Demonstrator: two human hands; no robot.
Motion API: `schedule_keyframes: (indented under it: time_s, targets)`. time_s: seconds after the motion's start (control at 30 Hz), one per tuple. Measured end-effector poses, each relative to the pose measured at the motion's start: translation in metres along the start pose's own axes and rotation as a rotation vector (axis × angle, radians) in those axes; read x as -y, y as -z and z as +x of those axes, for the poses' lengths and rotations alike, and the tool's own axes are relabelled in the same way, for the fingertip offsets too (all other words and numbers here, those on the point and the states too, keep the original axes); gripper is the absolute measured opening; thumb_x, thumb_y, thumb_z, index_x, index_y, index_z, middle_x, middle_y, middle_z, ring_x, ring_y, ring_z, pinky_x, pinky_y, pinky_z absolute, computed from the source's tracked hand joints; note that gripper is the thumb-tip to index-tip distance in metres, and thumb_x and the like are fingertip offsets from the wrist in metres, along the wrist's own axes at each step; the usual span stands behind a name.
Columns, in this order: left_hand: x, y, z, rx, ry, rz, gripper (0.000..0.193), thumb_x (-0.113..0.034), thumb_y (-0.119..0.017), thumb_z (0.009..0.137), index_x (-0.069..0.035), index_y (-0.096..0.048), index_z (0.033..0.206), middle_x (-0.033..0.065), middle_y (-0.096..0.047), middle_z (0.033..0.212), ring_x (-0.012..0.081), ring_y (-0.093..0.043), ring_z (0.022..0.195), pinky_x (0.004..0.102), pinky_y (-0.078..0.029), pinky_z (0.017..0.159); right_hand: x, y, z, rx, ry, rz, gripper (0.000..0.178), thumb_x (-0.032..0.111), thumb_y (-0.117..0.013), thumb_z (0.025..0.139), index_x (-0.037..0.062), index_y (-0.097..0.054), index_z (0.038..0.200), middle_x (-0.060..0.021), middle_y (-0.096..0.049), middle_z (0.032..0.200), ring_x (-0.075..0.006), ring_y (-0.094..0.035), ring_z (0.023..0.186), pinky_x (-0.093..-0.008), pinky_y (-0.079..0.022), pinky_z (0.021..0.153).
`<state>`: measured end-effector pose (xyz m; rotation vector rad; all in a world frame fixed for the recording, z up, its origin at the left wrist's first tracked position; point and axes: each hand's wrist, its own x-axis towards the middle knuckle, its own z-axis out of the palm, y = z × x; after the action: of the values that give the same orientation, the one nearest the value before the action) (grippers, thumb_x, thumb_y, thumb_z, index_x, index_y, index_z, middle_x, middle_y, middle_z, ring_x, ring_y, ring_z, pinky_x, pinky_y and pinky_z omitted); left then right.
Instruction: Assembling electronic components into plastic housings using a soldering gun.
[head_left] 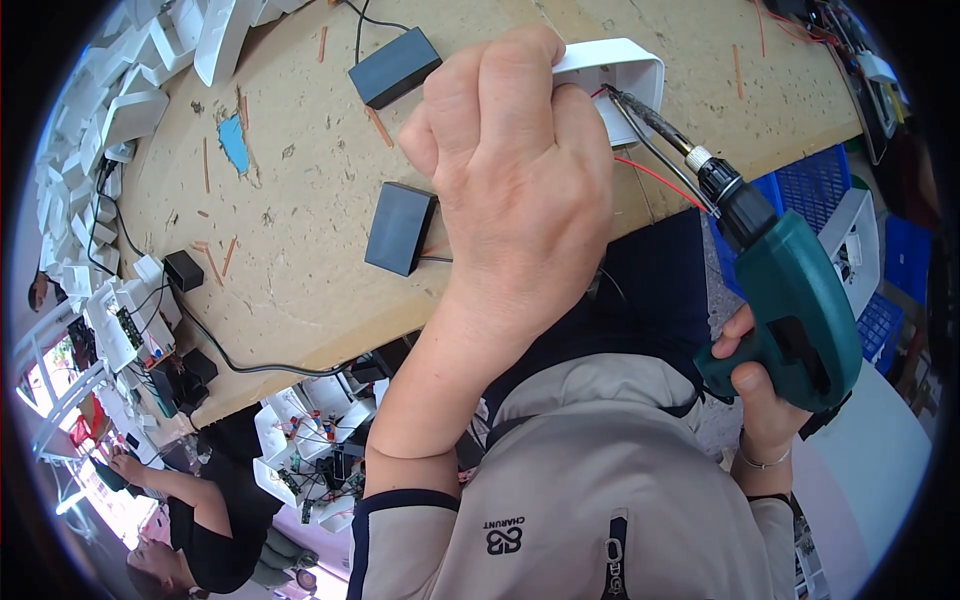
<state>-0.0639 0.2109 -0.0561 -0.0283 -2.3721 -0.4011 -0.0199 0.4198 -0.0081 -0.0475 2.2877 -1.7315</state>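
My left hand (520,150) is closed round the near-left side of a white plastic housing (635,72) at the table's edge, its fingertips hidden behind it. My right hand (768,408) grips the handle of a green soldering gun (805,290). The gun's dark tip (650,118) and a thin feed tube beside it reach into the housing's open side, close to my left fingers. A red wire (660,178) runs from near the housing to the gun's front. Whether the tip touches anything inside cannot be made out.
Two black boxes (395,68) with cables lie left of my left hand on the wooden table (300,200). White housings (135,115) are heaped at far left. A black cable (265,368) follows the near edge. Blue crates (815,185) stand at right. Another person (215,510) is at lower left.
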Motion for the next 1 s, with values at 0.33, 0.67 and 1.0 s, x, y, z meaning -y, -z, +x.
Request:
schedule_keyframes:
  time_s: [0.33,0.67,1.0]
  targets:
    - [-0.0001,-0.0019,0.0011,-0.032,-0.038,0.03,0.007,-0.004,-0.053,0.061,0.001,-0.05,0.064,0.0078,-0.049,0.097,0.0226,-0.042,0.09,0.0334,-0.029,0.073,0.0028,0.0021,-0.0013,0.037,-0.007,0.004,0.062,0.033,-0.071,0.068,-0.007,-0.046,0.109,-0.016,-0.056,0.091,-0.0167,-0.055,0.068,-0.0259,-0.045,0.061]
    - [-0.0003,-0.0022,0.0014,-0.051,-0.019,0.01,0.006,-0.002,-0.052,0.062,0.002,-0.051,0.066,0.0076,-0.049,0.096,0.0223,-0.042,0.088,0.0333,-0.028,0.074,0.0003,0.0052,-0.0016,0.086,-0.014,0.017,0.065,0.032,-0.07,0.068,-0.0067,-0.043,0.113,-0.0184,-0.055,0.097,-0.0172,-0.056,0.071,-0.0266,-0.046,0.064]
    - [-0.0015,-0.0014,0.0014,-0.041,0.011,-0.014,0.008,-0.001,-0.05,0.064,0.003,-0.051,0.071,0.0069,-0.049,0.095,0.0224,-0.042,0.088,0.0333,-0.028,0.075,-0.0015,0.0035,-0.0035,0.051,0.016,0.04,0.07,0.033,-0.072,0.067,-0.0054,-0.04,0.117,-0.0194,-0.055,0.1,-0.0168,-0.057,0.071,-0.0259,-0.047,0.064]
